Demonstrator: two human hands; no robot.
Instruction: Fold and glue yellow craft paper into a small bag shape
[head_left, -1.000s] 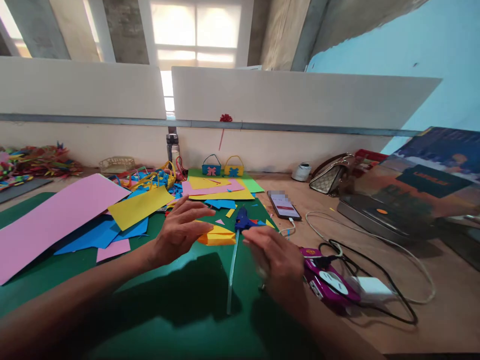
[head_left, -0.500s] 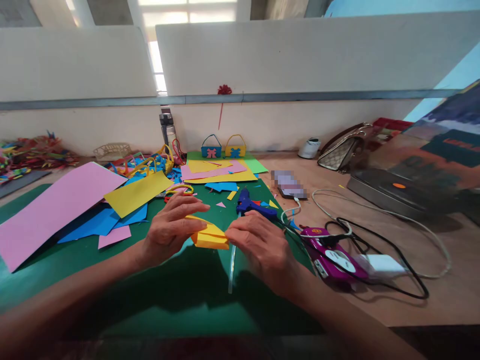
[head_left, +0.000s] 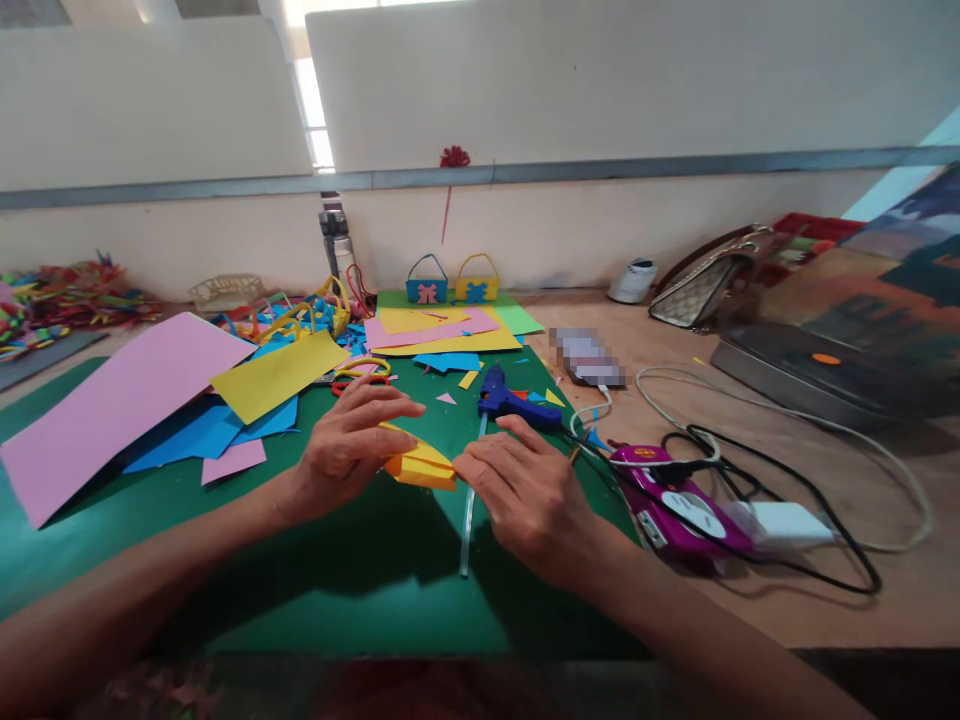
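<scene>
Between my hands, above the green mat, is a folded piece of yellow craft foam or paper. My left hand grips its left end, fingers laid over the top. My right hand pinches the right end between thumb and fingertips. Just beyond my right hand lies a blue glue gun, and its clear glue stick runs toward me beneath the yellow piece. Scissors with red and yellow handles rest past my left hand.
Pink sheets, a yellow sheet and blue scraps lie on the left. Two small handbags, blue and yellow, stand at the back. To the right are a phone, a purple power strip, cables and a grey case.
The view has tilted down slightly. Both hands keep their hold on the yellow piece, and its upper flap looks a little more pressed down. My right index finger has lifted slightly.
</scene>
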